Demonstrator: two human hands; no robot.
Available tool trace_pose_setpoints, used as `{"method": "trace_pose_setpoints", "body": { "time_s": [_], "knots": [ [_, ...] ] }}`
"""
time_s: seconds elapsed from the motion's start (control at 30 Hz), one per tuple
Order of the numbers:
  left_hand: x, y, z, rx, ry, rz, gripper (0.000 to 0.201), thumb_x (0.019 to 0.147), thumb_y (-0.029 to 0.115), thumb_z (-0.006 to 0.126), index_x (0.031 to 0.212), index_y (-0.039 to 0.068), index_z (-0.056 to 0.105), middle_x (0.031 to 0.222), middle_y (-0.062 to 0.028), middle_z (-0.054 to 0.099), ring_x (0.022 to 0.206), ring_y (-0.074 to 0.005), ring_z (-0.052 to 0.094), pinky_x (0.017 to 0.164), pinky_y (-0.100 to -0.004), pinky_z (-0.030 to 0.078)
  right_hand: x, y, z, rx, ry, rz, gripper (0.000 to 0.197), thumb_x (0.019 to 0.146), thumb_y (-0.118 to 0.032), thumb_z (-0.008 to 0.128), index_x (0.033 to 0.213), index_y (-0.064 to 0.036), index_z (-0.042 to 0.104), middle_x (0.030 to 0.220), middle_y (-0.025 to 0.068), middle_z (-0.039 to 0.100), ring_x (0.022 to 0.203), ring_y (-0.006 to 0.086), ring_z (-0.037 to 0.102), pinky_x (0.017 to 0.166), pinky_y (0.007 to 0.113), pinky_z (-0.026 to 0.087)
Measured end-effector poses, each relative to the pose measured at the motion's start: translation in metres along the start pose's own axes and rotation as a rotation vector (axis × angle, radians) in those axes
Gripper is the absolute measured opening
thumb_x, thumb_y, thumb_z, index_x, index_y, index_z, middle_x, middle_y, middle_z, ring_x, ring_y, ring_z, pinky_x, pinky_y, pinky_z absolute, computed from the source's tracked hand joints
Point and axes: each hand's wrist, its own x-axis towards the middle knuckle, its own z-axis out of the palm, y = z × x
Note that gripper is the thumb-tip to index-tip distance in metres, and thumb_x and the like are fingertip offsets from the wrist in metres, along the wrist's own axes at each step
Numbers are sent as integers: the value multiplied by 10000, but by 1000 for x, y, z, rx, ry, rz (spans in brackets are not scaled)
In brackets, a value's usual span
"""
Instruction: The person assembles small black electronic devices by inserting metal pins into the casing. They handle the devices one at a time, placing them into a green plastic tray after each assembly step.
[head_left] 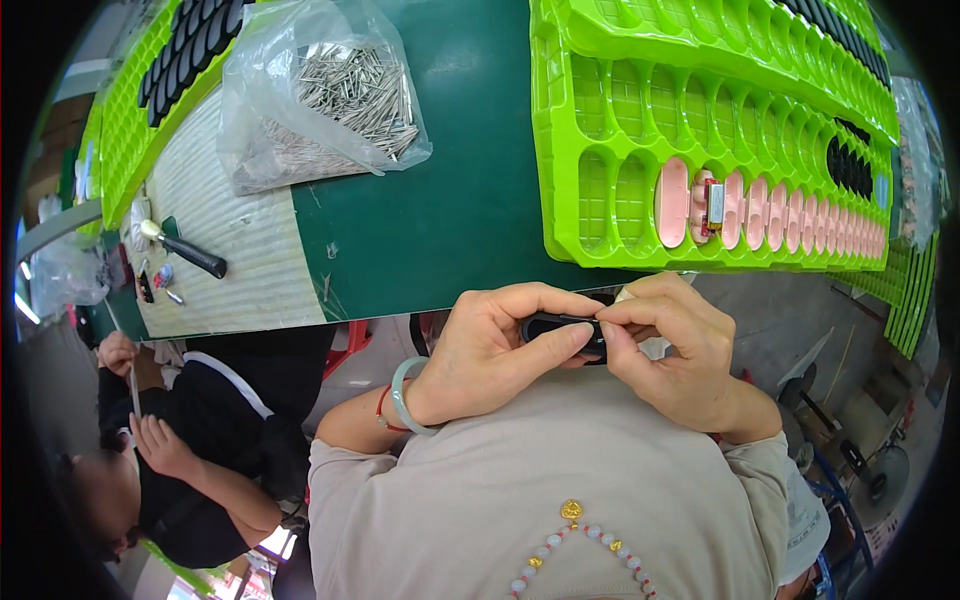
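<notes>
Here both hands meet just below frame centre: left hand (487,350) and right hand (672,350) each have their grip clamped on one small black oblong part (560,327) (details hidden by fingers), held close to the body. At 1 o'clock, a green tray (620,140) rests on the green surface (450,200); bag of metal pins (330,95) at 11 o'clock.

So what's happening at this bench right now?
A person holds a small black oval part in both hands, close to the body at the edge of a green table. The left hand cradles it; the right hand pinches its right end. On the table, a green tray carries pink parts, and a plastic bag of metal pins lies nearby. Another person sits to the left.
</notes>
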Motion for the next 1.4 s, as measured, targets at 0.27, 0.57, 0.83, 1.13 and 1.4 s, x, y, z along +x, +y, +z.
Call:
{"method": "trace_pose_setpoints", "body": {
  "time_s": [0.27, 0.57, 0.83, 1.13, 1.4],
  "knots": [
    [-1, -9, 0, 38, 19, 35, 207, 864, 12, 604, 1064, -34, 634, 980, -108, 659, 834, -102, 628, 725, -218, 552, -5, 2, 4, -96, 65, -82, 208, 636, 70, 685, 806, -30, 620, 754, 53, 576, 560, 143, 568, 471, 252, 464],
    [-2, -11, 0, 17, 40, 16, 206, 862, 12, 608, 1062, -29, 638, 980, -101, 662, 834, -104, 628, 727, -223, 556, -3, 3, 4, -139, 60, -141, 223, 625, 70, 688, 812, -35, 624, 748, 54, 569, 556, 160, 554, 457, 266, 449],
    [0, -10, -1, 50, 39, 23, 208, 862, 18, 613, 1064, -26, 637, 978, -95, 660, 828, -94, 623, 723, -221, 559, -1, 2, 4, -160, 56, -157, 224, 629, 72, 690, 818, -28, 624, 744, 53, 562, 568, 168, 556, 461, 274, 457],
    [0, -8, -1, 34, 40, 12, 211, 862, 11, 607, 1068, -28, 635, 985, -93, 658, 841, -92, 620, 736, -225, 563, -1, 2, 4, -152, 45, -149, 223, 637, 81, 685, 829, -14, 624, 749, 58, 563, 584, 173, 564, 472, 283, 466],
    [1, -6, -2, 89, 58, -9, 205, 862, 3, 604, 1060, -39, 634, 989, -108, 660, 848, -114, 628, 737, -234, 565, -2, 0, 4, -170, 22, -141, 232, 647, 60, 686, 854, -21, 621, 784, 58, 563, 596, 171, 574, 489, 285, 484]
  ]
}}
